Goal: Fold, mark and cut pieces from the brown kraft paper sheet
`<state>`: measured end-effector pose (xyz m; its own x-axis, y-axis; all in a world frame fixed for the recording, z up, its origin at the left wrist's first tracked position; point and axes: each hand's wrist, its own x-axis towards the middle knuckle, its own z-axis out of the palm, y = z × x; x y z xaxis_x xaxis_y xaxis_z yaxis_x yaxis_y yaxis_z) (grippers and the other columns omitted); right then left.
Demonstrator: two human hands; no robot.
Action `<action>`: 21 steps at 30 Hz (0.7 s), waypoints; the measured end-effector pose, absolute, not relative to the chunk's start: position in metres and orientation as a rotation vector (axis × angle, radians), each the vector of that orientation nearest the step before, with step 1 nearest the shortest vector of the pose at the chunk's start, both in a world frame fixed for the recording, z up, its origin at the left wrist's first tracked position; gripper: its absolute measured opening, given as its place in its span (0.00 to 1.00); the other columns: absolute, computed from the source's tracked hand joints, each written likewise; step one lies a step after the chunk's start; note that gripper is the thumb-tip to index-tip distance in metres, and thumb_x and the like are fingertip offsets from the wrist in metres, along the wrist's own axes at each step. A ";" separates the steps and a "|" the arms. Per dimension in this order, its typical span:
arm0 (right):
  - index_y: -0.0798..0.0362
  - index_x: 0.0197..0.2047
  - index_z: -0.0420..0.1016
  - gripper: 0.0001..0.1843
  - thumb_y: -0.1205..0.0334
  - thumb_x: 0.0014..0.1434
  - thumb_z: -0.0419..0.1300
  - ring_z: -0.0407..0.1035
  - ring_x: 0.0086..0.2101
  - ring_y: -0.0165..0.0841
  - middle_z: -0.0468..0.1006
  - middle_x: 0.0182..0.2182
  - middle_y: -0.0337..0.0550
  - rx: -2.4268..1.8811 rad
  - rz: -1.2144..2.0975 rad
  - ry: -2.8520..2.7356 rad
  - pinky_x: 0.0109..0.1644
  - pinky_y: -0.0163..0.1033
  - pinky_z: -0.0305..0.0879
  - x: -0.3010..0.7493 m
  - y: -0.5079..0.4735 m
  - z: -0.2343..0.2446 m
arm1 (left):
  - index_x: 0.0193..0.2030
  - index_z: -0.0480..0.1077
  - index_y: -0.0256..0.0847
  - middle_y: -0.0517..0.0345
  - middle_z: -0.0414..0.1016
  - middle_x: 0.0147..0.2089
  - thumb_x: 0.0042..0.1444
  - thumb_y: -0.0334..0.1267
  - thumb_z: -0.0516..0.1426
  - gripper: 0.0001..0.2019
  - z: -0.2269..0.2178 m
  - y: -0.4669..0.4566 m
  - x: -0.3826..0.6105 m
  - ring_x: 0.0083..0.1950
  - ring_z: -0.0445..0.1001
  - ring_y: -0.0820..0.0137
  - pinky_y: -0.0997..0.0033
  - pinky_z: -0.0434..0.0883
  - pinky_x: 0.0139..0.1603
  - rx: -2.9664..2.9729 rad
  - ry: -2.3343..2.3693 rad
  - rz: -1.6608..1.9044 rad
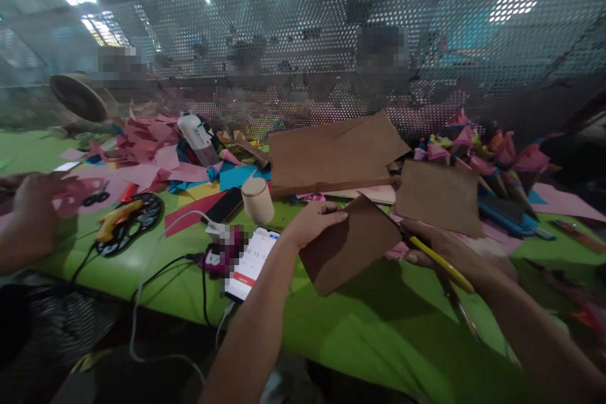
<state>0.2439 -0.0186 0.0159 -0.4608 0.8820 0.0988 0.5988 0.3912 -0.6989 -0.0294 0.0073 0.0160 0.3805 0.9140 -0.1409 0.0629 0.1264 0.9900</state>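
Note:
My left hand (313,219) pinches the upper left edge of a brown paper sheet (348,246) held above the green table (369,334). My right hand (449,252) is closed on yellow-handled scissors (438,261), whose blades meet the sheet's upper right edge. A second brown piece (438,197) hangs to the right of the blades, above my right hand. A larger brown sheet (331,150) lies behind on the table.
A phone (250,263) with cables, a small cardboard roll (257,199) and a glue gun (120,214) lie left of my hands. Pink and blue paper scraps (156,158) pile at the back left, paper cones (492,158) at the right. Another person's hand (33,202) is at the far left.

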 end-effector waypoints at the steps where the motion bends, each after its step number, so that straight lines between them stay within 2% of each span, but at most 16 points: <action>1: 0.50 0.42 0.80 0.36 0.24 0.50 0.60 0.78 0.40 0.50 0.84 0.39 0.49 -1.282 0.849 -2.175 0.44 0.48 0.75 0.244 -0.018 0.015 | 0.28 0.76 0.39 0.55 0.79 0.30 0.45 0.54 0.69 0.18 0.016 0.007 -0.029 0.31 0.74 0.69 0.69 0.66 0.36 1.286 0.996 0.799; 8: 0.51 0.35 0.81 0.35 0.26 0.44 0.66 0.77 0.38 0.51 0.84 0.34 0.50 -1.364 1.022 -1.988 0.41 0.47 0.73 0.240 -0.018 0.012 | 0.25 0.76 0.40 0.57 0.78 0.27 0.45 0.52 0.69 0.17 0.016 0.007 -0.028 0.28 0.72 0.71 0.71 0.65 0.33 1.296 0.989 0.824; 12: 0.52 0.33 0.81 0.32 0.30 0.40 0.71 0.74 0.32 0.44 0.81 0.29 0.47 -1.350 1.199 -1.826 0.35 0.43 0.71 0.238 -0.019 0.008 | 0.26 0.77 0.40 0.56 0.78 0.28 0.46 0.51 0.68 0.16 0.015 0.007 -0.030 0.29 0.73 0.70 0.71 0.65 0.33 1.313 1.015 0.841; 17: 0.52 0.32 0.79 0.27 0.36 0.42 0.73 0.62 0.23 0.30 0.73 0.23 0.38 -1.394 1.145 -1.771 0.25 0.35 0.58 0.244 -0.020 0.008 | 0.27 0.77 0.40 0.57 0.78 0.28 0.46 0.49 0.69 0.15 0.011 0.010 -0.029 0.29 0.73 0.70 0.71 0.66 0.33 1.273 1.003 0.886; 19: 0.52 0.33 0.78 0.27 0.37 0.43 0.73 0.59 0.21 0.28 0.68 0.20 0.35 -1.410 1.156 -1.667 0.22 0.33 0.54 0.244 -0.021 0.008 | 0.28 0.77 0.40 0.57 0.79 0.29 0.45 0.49 0.69 0.15 0.008 0.013 -0.024 0.31 0.74 0.70 0.71 0.67 0.35 1.188 0.988 1.005; 21: 0.51 0.36 0.76 0.28 0.37 0.43 0.73 0.59 0.19 0.27 0.68 0.19 0.34 -1.386 1.200 -1.475 0.21 0.33 0.54 0.241 -0.023 0.007 | 0.30 0.76 0.39 0.56 0.80 0.32 0.45 0.48 0.69 0.14 0.004 0.015 -0.018 0.34 0.75 0.69 0.72 0.68 0.37 1.095 0.981 1.176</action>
